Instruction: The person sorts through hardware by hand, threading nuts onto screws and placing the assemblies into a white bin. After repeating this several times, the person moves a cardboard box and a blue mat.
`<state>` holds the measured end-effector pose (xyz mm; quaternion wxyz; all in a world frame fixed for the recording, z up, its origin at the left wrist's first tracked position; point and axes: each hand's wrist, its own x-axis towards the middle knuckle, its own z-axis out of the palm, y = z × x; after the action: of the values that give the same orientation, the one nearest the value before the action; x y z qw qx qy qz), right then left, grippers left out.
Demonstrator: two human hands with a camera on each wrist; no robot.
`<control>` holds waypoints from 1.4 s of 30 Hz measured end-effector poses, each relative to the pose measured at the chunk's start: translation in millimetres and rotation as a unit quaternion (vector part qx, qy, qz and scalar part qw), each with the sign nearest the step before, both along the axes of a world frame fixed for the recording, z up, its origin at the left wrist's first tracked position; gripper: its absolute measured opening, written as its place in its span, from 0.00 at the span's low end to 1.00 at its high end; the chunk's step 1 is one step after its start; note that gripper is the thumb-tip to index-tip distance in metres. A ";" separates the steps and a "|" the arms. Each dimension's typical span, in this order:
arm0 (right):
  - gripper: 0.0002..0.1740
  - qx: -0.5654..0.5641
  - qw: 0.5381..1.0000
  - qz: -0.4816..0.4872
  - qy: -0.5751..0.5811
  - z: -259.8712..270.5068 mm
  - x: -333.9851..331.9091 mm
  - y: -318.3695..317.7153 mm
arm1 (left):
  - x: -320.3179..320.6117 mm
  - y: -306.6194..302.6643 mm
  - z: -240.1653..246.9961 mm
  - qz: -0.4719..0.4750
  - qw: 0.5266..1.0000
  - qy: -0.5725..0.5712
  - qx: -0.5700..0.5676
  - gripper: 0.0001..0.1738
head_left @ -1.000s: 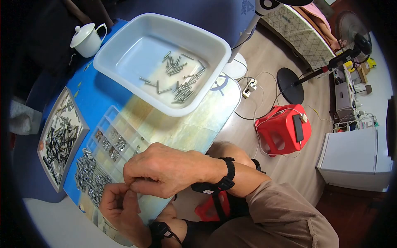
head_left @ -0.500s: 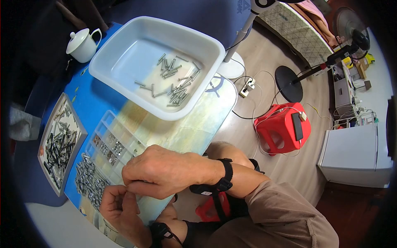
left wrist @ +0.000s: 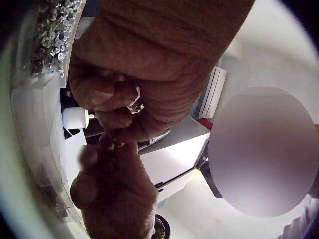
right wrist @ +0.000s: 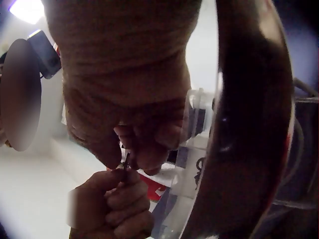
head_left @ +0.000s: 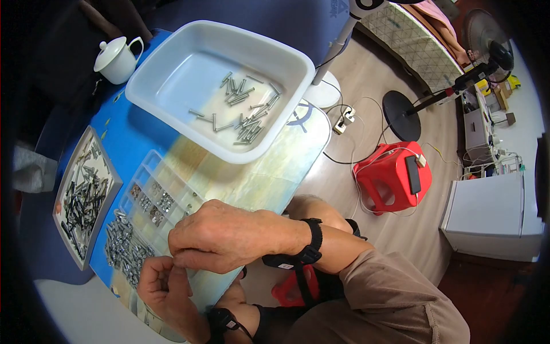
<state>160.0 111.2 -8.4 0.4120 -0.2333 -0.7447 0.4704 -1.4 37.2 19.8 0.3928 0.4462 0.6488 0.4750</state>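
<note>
In the head view, the right hand (head_left: 229, 238) and the left hand (head_left: 172, 292) meet at their fingertips over the table's near edge, hiding most of what lies between them. A small dark metal piece (right wrist: 127, 160) shows between the fingertips in the right wrist view, pinched by both hands; its exact kind cannot be told. Silvery bits (left wrist: 135, 105) show among the curled left fingers in the left wrist view. Beside the hands lie a clear divided box (head_left: 150, 163) with small washers and nuts (head_left: 156, 215), and a heap of silver screws (head_left: 123, 246).
A white basin (head_left: 172, 127) holds scattered silver bolts (head_left: 250, 127). At the left, a shallow tray (head_left: 114, 198) holds dark and silver screws. A lidded white cup (head_left: 117, 66) stands behind it. On the floor are a red stool (head_left: 389, 178) and cables.
Both hands keep their fingertips together with hardly any movement. The head view has shifted slightly, so the basin, tray and box appear a little displaced.
</note>
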 end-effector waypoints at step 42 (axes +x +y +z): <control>0.06 0.004 0.999 0.036 0.007 -1.9 -0.1 -1.4 | -5.0 -7.6 -1.0 0.005 1.000 0.010 0.008 0.03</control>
<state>160.0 109.8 -10.3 0.4010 -0.2016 -0.7517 0.4831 -6.4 29.7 18.8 0.3807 0.4506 0.6512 0.4774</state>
